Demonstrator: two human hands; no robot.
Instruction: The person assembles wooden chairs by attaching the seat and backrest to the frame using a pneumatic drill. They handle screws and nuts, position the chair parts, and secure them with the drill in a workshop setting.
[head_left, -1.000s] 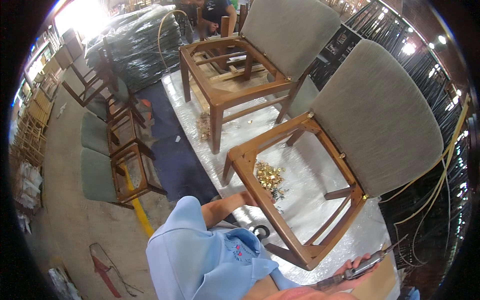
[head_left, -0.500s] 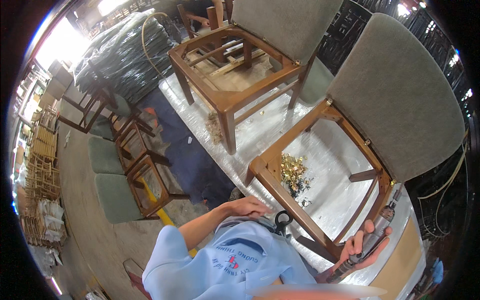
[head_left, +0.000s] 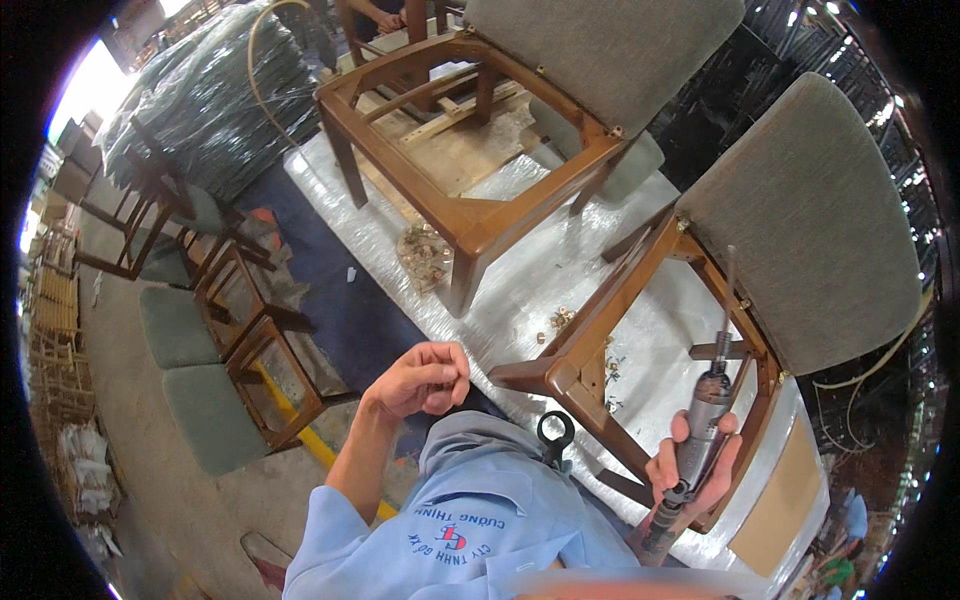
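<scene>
The pneumatic screwdriver (head_left: 700, 430) is held in the right hand (head_left: 693, 470), whose grip is closed around the tool's grey body at about 5 o'clock in the view. Its long axis runs almost upright, from the hose end near 6 o'clock up to the thin bit (head_left: 728, 290), which points toward 12 o'clock, tilted slightly to 1. The bit tip is seen just beside the rear rail of the near chair frame (head_left: 570, 365), below the grey padded backrest (head_left: 810, 230). The left hand (head_left: 425, 378) is loosely curled with fingertips pinched together; whether a small part is held cannot be told. It hangs at 9 o'clock from the frame's front corner, nearer to the scattered screws (head_left: 560, 320) on the wrapped counter (head_left: 500, 290) than the right hand
</scene>
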